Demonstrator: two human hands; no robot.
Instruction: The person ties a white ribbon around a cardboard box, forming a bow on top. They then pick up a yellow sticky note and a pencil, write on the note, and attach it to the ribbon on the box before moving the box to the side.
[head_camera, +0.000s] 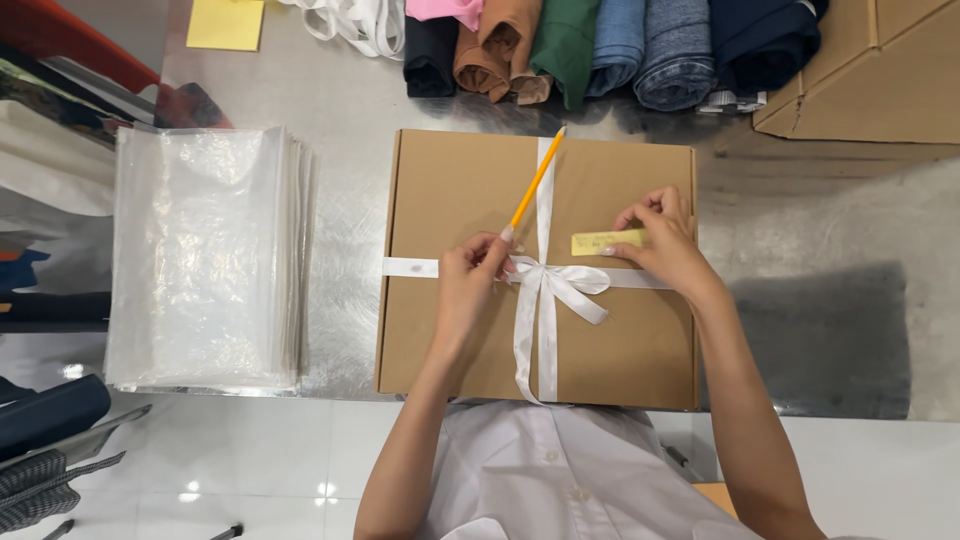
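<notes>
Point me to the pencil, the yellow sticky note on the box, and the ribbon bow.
pencil (535, 182), head view, middle of its yellow shaft.
yellow sticky note (605, 242), head view, centre of the strip pinned under the right hand's fingers.
ribbon bow (540, 275), head view, on the knot.

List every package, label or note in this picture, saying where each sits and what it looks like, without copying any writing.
Cardboard box: centre of the metal table, flat, brown, tied with a white ribbon.
Small label: on the box lid under the right hand, narrow, pale yellow.
Sticky-note pad: far left, square, yellow.
Plastic bags: left of the box, clear stack.
Large carton: far right, brown.
</notes>
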